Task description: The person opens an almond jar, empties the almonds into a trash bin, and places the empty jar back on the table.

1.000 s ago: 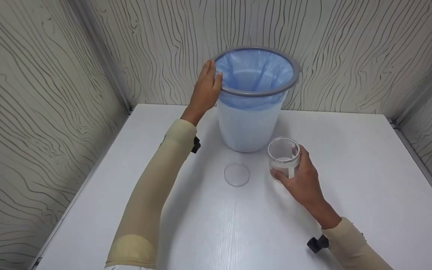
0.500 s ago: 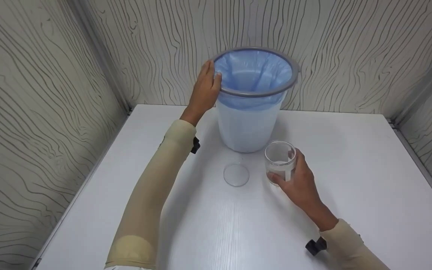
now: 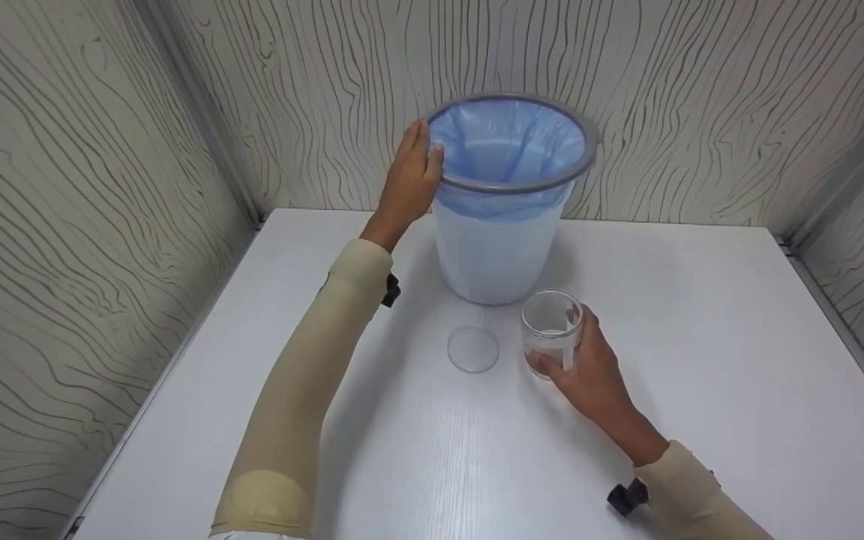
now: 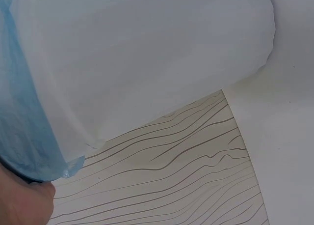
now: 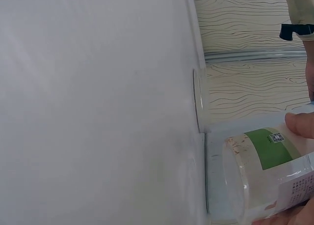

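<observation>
A white trash bin (image 3: 496, 251) with a grey rim and a blue liner stands at the back of the table. My left hand (image 3: 408, 180) grips the left side of that rim, thumb toward the inside. In front of the bin, my right hand (image 3: 589, 375) holds a clear jar (image 3: 550, 346) with its open mouth up. The right wrist view shows a green and white label (image 5: 274, 149) on the jar, whose base appears raised off the table. A clear round lid (image 3: 473, 349) lies flat on the table, left of the jar.
The white tabletop (image 3: 432, 457) meets a wood-grain patterned wall (image 3: 312, 97) behind the bin. Similar panels (image 3: 64, 262) rise at the left and right sides.
My right hand has moved the jar left and toward me, closer to the lid. The left hand, the bin and the lid have stayed in place.
</observation>
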`<state>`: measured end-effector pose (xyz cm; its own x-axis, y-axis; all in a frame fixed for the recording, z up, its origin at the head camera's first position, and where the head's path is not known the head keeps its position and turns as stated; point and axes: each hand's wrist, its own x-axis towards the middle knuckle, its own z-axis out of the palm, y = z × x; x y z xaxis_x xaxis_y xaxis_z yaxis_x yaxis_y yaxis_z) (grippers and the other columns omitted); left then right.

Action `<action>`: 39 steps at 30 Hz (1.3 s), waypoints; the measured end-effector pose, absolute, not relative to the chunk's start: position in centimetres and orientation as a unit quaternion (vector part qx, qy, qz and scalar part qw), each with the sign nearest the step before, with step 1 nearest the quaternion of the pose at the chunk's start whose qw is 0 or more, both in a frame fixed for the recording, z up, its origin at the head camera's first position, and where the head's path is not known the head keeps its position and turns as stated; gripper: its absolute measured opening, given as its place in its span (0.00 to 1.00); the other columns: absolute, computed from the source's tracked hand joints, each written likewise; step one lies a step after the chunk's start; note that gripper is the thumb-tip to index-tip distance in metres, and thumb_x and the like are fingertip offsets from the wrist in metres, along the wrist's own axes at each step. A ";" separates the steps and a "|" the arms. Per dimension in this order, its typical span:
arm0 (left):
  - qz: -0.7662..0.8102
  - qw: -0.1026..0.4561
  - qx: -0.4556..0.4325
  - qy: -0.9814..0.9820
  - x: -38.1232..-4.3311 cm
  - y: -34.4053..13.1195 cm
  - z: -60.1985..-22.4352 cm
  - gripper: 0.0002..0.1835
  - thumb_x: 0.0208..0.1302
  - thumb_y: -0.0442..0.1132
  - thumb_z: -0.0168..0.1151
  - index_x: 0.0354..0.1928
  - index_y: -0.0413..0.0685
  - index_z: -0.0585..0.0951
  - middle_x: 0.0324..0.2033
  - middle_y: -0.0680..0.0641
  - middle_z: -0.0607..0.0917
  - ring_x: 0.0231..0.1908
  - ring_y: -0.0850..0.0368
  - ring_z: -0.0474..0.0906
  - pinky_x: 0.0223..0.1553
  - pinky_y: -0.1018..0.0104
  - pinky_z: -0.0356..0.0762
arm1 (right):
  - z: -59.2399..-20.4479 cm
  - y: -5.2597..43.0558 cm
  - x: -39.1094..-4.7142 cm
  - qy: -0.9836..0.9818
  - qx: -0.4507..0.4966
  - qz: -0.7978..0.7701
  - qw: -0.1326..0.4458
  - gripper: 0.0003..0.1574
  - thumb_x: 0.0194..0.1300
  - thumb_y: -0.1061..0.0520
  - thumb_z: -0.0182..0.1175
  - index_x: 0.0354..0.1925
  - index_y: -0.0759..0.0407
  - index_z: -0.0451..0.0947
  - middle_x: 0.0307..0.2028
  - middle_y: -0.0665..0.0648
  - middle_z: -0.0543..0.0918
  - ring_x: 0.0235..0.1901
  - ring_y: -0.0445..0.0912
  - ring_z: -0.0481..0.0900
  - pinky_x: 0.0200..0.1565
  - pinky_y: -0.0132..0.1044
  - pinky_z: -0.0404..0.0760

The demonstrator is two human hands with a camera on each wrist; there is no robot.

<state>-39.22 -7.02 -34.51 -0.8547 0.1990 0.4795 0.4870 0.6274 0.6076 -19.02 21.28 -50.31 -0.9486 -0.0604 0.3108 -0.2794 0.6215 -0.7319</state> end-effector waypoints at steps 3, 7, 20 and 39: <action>-0.386 0.187 -0.193 -0.882 -39.2 -7.0 -34.4 0.35 0.83 0.52 0.36 0.79 0.37 0.48 0.80 0.42 0.48 0.79 0.55 0.40 0.74 0.72 0.37 | -50.5 21.2 -19.0 -0.893 0.091 0.426 0.117 0.66 0.59 0.43 0.76 0.78 0.60 0.44 0.67 0.65 0.67 0.67 0.62 0.67 0.66 0.67 0.63; -0.386 0.185 -0.193 -0.883 -39.3 -7.0 -34.4 0.35 0.83 0.52 0.35 0.80 0.37 0.48 0.80 0.42 0.48 0.79 0.55 0.40 0.74 0.72 0.37 | -50.8 21.0 -19.0 -0.895 0.087 0.425 0.104 0.67 0.60 0.40 0.74 0.78 0.58 0.43 0.68 0.64 0.66 0.68 0.62 0.66 0.67 0.67 0.63; -0.394 0.184 -0.195 -0.879 -39.3 -7.1 -34.6 0.35 0.82 0.53 0.36 0.80 0.38 0.48 0.80 0.43 0.47 0.79 0.54 0.40 0.74 0.72 0.37 | -51.4 20.8 -19.0 -0.895 0.083 0.433 0.072 0.65 0.61 0.41 0.73 0.78 0.59 0.42 0.71 0.64 0.63 0.70 0.63 0.64 0.69 0.67 0.59; -0.384 0.188 -0.195 -0.883 -39.2 -7.1 -34.5 0.35 0.82 0.52 0.36 0.80 0.38 0.48 0.80 0.42 0.48 0.79 0.55 0.40 0.75 0.71 0.37 | -51.7 20.7 -18.8 -0.896 0.074 0.433 0.063 0.67 0.58 0.43 0.76 0.77 0.59 0.43 0.69 0.66 0.66 0.69 0.62 0.67 0.67 0.65 0.63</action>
<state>-39.17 -7.06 -34.54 -0.8532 0.1996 0.4820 0.4886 0.6293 0.6043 -18.84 20.67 -51.74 -0.9809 -0.0789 0.1775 -0.1881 0.6138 -0.7667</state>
